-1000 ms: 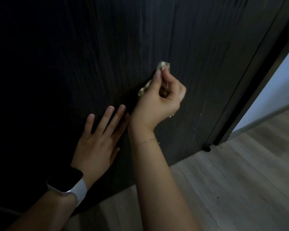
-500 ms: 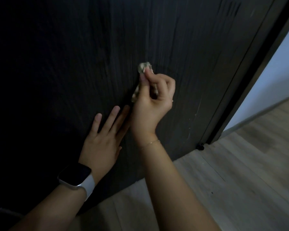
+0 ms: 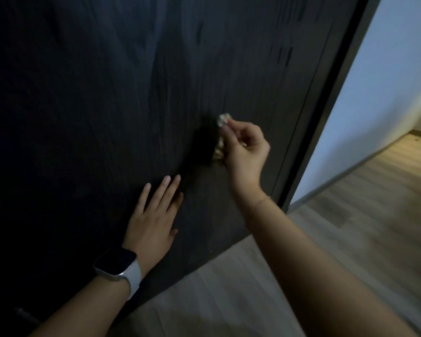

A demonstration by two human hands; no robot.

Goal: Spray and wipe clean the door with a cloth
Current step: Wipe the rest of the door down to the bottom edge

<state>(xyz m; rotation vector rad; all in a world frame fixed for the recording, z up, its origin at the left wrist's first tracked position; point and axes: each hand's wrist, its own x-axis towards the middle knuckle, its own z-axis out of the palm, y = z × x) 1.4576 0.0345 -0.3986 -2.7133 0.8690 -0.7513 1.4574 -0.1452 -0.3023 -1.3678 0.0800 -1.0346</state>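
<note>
Dark door (image 3: 107,105); right hand (image 3: 247,152) presses cloth (image 3: 221,122).

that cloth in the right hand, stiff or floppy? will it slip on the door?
Probably floppy: the cloth is bunched into a wad in the right hand, with folds poking out above the fingertips. Likely light, since a pinch holds it. It should glide easily on the smooth dark door, though how damp it is cannot be told.
</note>
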